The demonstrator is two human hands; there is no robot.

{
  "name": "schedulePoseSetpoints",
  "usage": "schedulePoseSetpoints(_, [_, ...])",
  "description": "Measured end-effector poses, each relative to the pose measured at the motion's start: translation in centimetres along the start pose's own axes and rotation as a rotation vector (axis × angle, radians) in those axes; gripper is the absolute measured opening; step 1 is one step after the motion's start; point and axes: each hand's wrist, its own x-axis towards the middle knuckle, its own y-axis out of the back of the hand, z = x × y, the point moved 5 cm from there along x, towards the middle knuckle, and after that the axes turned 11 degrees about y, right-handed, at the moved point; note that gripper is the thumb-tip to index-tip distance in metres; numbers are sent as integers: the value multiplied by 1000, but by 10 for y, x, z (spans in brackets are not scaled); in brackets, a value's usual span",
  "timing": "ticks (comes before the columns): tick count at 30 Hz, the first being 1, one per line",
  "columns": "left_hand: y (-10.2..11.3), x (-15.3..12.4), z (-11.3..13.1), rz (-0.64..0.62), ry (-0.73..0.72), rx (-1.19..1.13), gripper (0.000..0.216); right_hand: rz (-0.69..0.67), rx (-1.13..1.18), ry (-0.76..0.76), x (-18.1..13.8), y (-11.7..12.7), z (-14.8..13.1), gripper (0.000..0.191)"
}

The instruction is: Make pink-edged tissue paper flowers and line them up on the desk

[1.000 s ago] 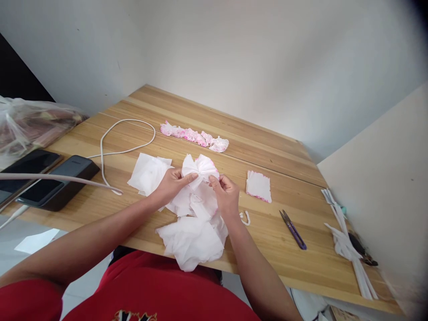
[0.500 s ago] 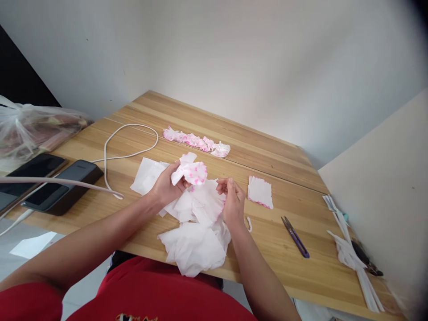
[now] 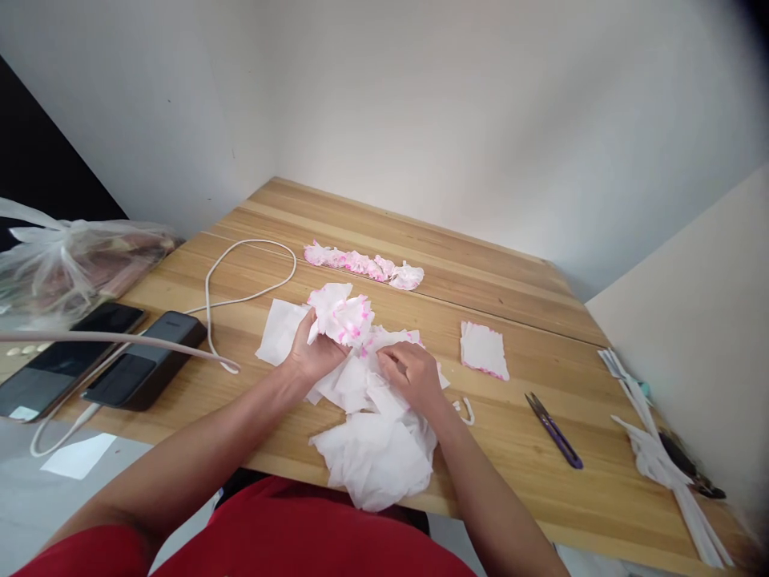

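Note:
My left hand (image 3: 312,357) is closed round a crumpled white tissue flower with pink-spotted edges (image 3: 341,314), held just above the wooden table (image 3: 517,280). My right hand (image 3: 410,374) rests on a heap of loose white tissue sheets (image 3: 376,457) near the table's front edge, its fingers curled and pinching at a sheet. A flat white tissue sheet (image 3: 277,332) lies to the left of my left hand.
A row of finished pink-edged tissue flowers (image 3: 364,264) lies further back. A folded tissue stack (image 3: 484,350), a small white wire piece (image 3: 465,410), purple snips (image 3: 556,430) and white strips (image 3: 661,457) lie right. A white cable (image 3: 240,276), power bank (image 3: 144,373), phone (image 3: 66,361) and plastic bag (image 3: 78,256) are left.
My right hand let go of the tissue flower and dropped onto the tissue heap. My left hand kept the flower and turned it, and its fan has crumpled together.

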Motion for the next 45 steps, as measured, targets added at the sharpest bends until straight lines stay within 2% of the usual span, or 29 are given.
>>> schedulePoseSetpoints(6, [-2,2,0,-37,36,-10,27,-137,-41,-7,1,-12,7,20])
schedulePoseSetpoints(13, [2,-1,0,103,61,17,22,-165,15,15,3,-14,9,25])
schedulePoseSetpoints(27, [1,3,7,38,13,-34,33,-271,-43,36,6,-17,10,24])
schedulePoseSetpoints(37, [3,-1,1,78,19,15,20,-299,-153,35,4,-19,-1,28])
schedulePoseSetpoints(45, [3,0,-9,63,68,97,22,-311,-193,15,3,-18,-4,28])
